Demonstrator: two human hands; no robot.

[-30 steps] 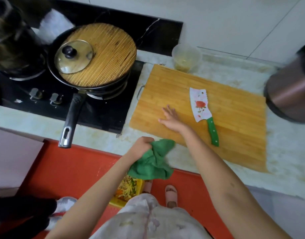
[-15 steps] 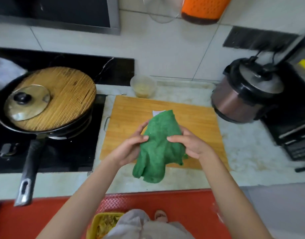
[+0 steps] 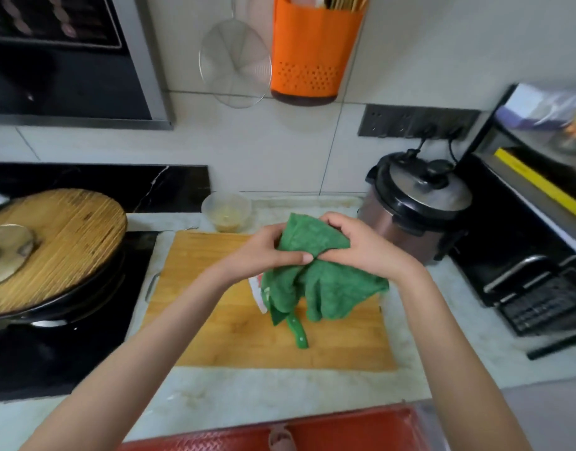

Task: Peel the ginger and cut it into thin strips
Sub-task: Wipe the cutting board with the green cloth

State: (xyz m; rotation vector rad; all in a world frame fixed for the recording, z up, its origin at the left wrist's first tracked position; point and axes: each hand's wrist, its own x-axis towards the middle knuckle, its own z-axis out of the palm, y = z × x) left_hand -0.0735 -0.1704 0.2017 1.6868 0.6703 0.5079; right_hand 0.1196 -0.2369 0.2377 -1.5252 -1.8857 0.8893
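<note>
A green cloth point(image 3: 322, 281) hangs above the wooden cutting board point(image 3: 221, 323), held by both hands. My left hand point(image 3: 264, 252) grips its left side and my right hand point(image 3: 361, 245) grips the top right, thumbs meeting at the middle. Under the cloth lies a cleaver with a white flowered blade and a green handle point(image 3: 298, 335), mostly hidden. A small clear plastic bowl point(image 3: 226, 211) with pale yellowish bits stands behind the board. No whole ginger shows.
A black pan point(image 3: 52, 307) with a round bamboo lid sits on the stove at left. A rice cooker point(image 3: 417, 206) stands at right, a black rack point(image 3: 524, 255) beyond it. An orange utensil holder point(image 3: 312, 50) and a wire strainer point(image 3: 234, 66) hang on the wall.
My right hand left the board and joined the left on the cloth. Both hands raised the cloth over the board and bunched it. The view tilted up toward the wall.
</note>
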